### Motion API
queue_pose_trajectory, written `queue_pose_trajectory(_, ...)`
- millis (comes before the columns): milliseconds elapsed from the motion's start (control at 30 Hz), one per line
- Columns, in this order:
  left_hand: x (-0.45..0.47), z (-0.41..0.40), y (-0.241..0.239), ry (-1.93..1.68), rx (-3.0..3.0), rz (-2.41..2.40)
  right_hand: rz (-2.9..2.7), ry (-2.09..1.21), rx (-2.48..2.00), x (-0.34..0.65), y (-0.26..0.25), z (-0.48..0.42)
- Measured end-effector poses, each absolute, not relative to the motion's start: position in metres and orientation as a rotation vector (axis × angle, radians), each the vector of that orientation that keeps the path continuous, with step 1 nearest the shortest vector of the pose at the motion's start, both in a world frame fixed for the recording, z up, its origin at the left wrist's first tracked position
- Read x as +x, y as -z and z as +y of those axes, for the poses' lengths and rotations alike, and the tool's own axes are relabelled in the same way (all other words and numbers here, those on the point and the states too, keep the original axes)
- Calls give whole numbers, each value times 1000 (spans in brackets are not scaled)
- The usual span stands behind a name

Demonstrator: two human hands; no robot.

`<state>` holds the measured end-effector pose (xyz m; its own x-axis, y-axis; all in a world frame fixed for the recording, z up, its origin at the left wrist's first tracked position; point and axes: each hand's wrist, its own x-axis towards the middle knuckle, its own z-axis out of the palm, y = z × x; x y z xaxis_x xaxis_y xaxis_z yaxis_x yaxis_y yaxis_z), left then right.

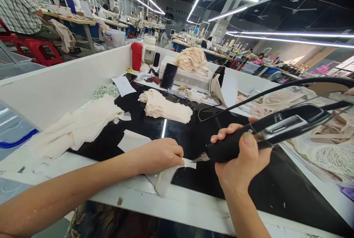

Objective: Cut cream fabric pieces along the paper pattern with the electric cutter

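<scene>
My right hand point(243, 157) is wrapped round a black corded hand tool point(265, 131) with a metal tip point(199, 158) pointing left. The tip sits just above a small white fabric piece point(177, 169) on the black glass worktop point(193, 134). My left hand point(163, 155) lies on that piece, fingers curled and pressing it down close to the tip. A stack of cream fabric pieces point(166, 107) lies farther back on the glass.
A pile of cream cloth point(80, 123) lies at the left by a white partition wall point(63, 83). A white machine box point(190, 79) with a phone point(168, 76) leaning on it, a red bottle point(136, 55) and lace pieces point(332, 157) surround the worktop. A person point(19, 9) sits far left.
</scene>
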<state>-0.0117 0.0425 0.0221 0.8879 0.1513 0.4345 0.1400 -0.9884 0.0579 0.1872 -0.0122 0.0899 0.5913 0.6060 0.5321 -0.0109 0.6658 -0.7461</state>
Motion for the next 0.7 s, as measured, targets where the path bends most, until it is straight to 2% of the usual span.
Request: queue_pose_trajectory(700, -11, 43, -19, -802, 3005, 207, -884, -395, -788, 188, -90, -20)
